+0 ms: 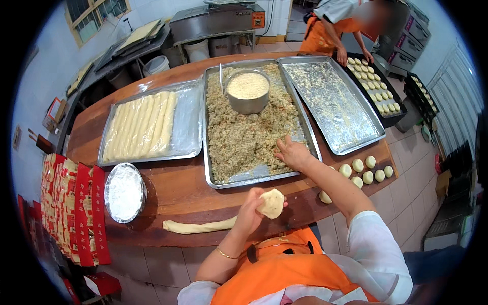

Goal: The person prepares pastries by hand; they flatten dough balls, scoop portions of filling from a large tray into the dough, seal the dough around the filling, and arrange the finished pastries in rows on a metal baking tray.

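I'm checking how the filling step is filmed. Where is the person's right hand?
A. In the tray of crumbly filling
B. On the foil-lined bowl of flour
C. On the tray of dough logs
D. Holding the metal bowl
A: the right hand rests in the crumbly filling of the middle tray, while the left hand holds a flattened dough disc.

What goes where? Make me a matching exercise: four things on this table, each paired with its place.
1 dough disc
2 metal bowl
3 dough rope
4 filled dough balls

a on the crumbly filling in the middle tray
b in the left hand
c on the table right of the right hand
d along the table's near edge

Pairs: 1-b, 2-a, 3-d, 4-c
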`<state>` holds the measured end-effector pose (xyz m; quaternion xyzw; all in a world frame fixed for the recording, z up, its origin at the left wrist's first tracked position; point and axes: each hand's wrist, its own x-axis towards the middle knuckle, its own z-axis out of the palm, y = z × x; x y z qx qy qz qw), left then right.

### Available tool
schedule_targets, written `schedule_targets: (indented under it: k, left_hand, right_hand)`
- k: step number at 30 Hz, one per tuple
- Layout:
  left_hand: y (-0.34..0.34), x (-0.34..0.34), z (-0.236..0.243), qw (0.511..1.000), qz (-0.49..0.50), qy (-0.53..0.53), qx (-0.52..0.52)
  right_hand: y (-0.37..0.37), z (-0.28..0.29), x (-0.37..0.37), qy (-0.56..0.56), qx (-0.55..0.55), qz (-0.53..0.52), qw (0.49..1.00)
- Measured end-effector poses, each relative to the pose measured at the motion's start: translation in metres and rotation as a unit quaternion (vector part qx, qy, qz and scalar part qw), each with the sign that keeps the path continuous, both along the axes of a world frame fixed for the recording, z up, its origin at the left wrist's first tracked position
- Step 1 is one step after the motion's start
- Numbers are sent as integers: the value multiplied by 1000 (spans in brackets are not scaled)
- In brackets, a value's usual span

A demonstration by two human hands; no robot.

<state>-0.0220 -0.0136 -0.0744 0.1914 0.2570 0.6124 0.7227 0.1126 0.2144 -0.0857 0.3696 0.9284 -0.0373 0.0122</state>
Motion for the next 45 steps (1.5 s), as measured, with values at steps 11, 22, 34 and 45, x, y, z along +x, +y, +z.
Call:
schedule_targets:
  k: [11, 22, 34, 45]
  left_hand:
    - [35, 3, -10, 984, 162, -31, -72]
    - [45, -2, -1, 983, 155, 6, -99]
    - [54, 0, 6, 984, 142, 12, -106]
    - [62, -2, 3, 984, 144, -2, -101]
  right_hand:
    - [30, -9, -5, 236, -14, -155, 959]
    - [30, -2, -14, 361, -156, -126, 911]
    - [37, -1, -18, 524, -287, -134, 790]
    - [34, 13, -15, 600, -477, -174, 618]
